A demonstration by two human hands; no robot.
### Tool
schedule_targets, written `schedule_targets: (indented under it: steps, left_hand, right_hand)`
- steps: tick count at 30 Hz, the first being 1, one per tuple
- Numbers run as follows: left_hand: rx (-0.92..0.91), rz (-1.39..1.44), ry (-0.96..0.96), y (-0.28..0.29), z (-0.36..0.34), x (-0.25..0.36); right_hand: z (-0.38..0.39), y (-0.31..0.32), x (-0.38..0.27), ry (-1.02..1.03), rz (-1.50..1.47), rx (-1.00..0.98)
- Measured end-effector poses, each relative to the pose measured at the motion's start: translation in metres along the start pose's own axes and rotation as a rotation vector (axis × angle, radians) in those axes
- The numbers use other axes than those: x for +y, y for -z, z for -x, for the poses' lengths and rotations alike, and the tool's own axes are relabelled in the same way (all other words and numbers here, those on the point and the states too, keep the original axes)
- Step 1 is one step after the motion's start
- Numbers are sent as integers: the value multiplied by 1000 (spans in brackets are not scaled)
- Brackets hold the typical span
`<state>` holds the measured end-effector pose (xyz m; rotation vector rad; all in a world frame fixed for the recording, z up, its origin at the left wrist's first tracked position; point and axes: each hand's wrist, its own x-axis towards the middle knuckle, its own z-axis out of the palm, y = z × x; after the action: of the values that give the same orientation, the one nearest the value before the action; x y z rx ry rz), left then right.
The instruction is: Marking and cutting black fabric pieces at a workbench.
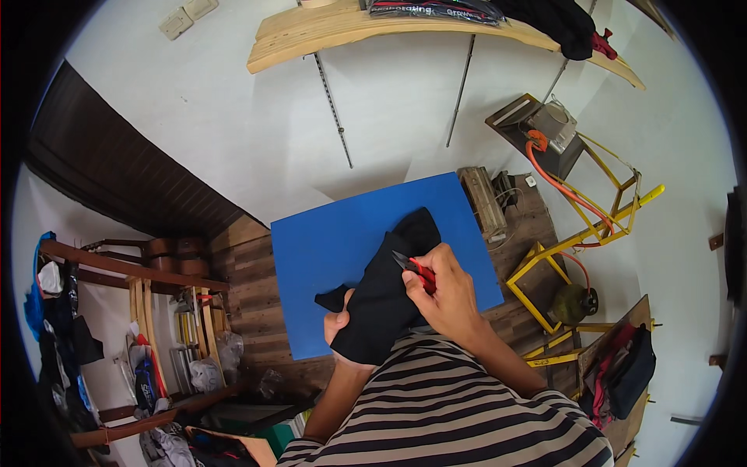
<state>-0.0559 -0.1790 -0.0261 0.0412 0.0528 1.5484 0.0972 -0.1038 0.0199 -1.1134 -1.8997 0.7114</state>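
A piece of black cloth stretches from near my body up over the blue tabletop. My left hand grips its left side, with most of the fingers hidden under the fabric. In my right hand is a pair of small snips with red handles and dark pointed blades. The blades point to the upper left and lie over the cloth; whether they touch it I cannot tell. A small dark flap of fabric sticks out left of my left hand.
Above the table, a wooden wall shelf carries packaged and dark cloth items. Yellow metal frames, an orange hose and a green gas cylinder stand to the right. A cluttered rack is at the left.
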Motion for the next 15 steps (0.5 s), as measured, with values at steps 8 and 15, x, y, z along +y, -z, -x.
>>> schedule_targets:
  steps: [8,15]
  left_hand:
    - [-20,12,-6,-3,1,-3]
    - [-11,-16,-27,-5,0,-6]
  right_hand:
    - [1,2,-3,42,32,3]
    - [2,2,-4,73,60,10]
